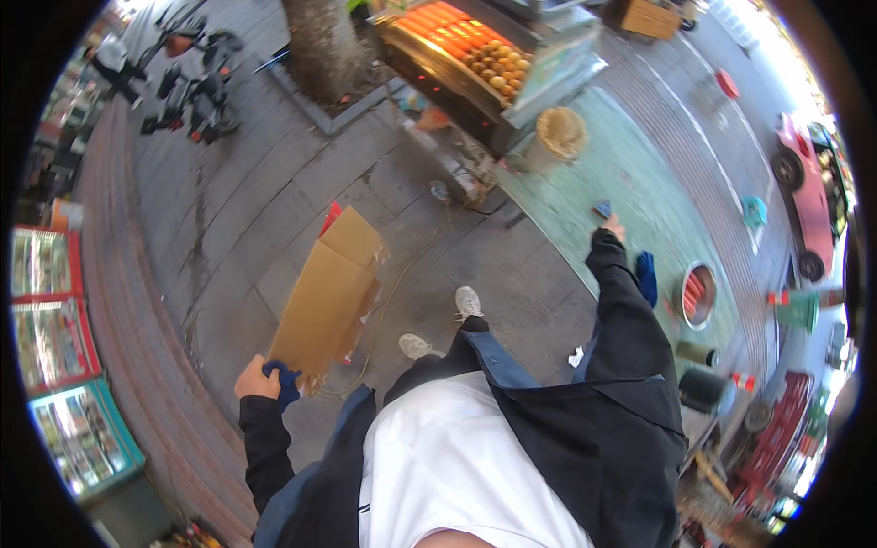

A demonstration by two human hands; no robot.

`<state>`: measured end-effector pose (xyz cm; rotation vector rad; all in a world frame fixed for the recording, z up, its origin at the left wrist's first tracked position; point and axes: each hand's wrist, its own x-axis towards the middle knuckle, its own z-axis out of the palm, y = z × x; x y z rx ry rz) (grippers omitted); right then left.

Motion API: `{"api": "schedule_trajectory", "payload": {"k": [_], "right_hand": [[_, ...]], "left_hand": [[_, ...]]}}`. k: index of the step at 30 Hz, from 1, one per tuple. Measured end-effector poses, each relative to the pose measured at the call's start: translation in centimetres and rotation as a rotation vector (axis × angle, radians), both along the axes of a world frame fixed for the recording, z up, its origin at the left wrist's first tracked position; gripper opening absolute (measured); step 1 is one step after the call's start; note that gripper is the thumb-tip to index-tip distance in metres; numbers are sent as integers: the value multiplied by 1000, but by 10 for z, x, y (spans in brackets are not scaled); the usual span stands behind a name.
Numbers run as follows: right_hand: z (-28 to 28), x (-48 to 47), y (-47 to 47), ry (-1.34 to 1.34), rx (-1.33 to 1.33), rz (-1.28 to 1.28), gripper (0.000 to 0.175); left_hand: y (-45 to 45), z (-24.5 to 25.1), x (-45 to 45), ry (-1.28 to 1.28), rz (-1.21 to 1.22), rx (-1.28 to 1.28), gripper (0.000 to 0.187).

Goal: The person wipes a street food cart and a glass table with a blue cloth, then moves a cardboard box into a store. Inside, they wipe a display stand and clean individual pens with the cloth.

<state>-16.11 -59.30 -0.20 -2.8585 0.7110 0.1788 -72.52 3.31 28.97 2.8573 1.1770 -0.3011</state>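
Observation:
My left hand (255,379) grips a bunched dark blue cloth (282,381) at the near end of a brown cardboard box (327,288). Whether it also holds the cardboard, I cannot tell. My right hand (614,227) reaches over the pale green tabletop (582,185), with a small blue object (603,209) sticking out at its fingertips; that object is too small to name. Beside my right forearm lies another dark blue cloth (646,277). Further right, a metal bowl (689,322) contains several sausages (695,293).
A lit roller grill (445,82) carries sausages and round balls. A lined bin (558,147) stands by it. Behind are a tree trunk (322,48) and a parked motorcycle (195,89). A hose or cable (384,315) crosses the paving near my shoes (468,303). Drinks fridges (48,335) line the left.

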Motion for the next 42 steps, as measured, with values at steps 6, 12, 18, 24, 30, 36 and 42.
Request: {"api": "schedule_trajectory", "payload": {"k": [6,12,18,24,30,36,42], "right_hand": [[-14,46,-25,-25,-205,410,71],[-19,22,-14,6,-74,356,42],[-38,-3,-8,93,1321,-347,21],[-31,-19,120,56,1045,-238,40],[35,-61,449,754,2021,66,18],[217,-150,818,1312,2147,403,30],[284,-192,1046,1088,1537,260,41]], "left_hand": [[6,4,6,178,136,24,29],[15,22,41,8,138,0,28],[38,31,49,-257,213,-31,22],[114,26,33,-494,261,-106,23],[219,40,48,-501,180,-64,24],[328,75,98,-502,39,89,20],[419,62,166,-362,-148,342,7]]}}
